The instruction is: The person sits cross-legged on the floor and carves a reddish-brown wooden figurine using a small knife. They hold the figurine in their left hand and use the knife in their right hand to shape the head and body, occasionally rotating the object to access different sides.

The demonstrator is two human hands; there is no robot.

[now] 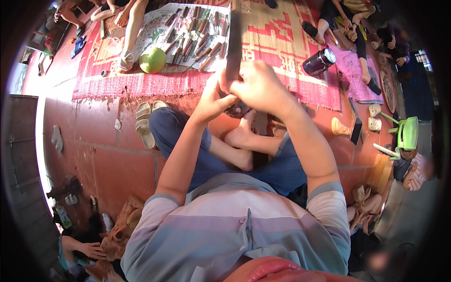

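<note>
A long, dark, flat bar stands up from my two hands; its exact kind does not show. My left hand is closed around its lower part, thumb toward the right hand. Knuckles up, my right hand is closed against the same bar, and the fingers of both hands meet there. Something round and dark shows partly below them, mostly hidden. Beyond my hands, several wooden-handled hand tools lie on a white printed sheet. At the sheet's near left corner rests a green round fruit.
I sit cross-legged on red floor tiles by a red and yellow woven mat. Sandals lie left of my knee. A dark jar-like container lies right on the mat. A green plastic stool is farther right. Other people sit around.
</note>
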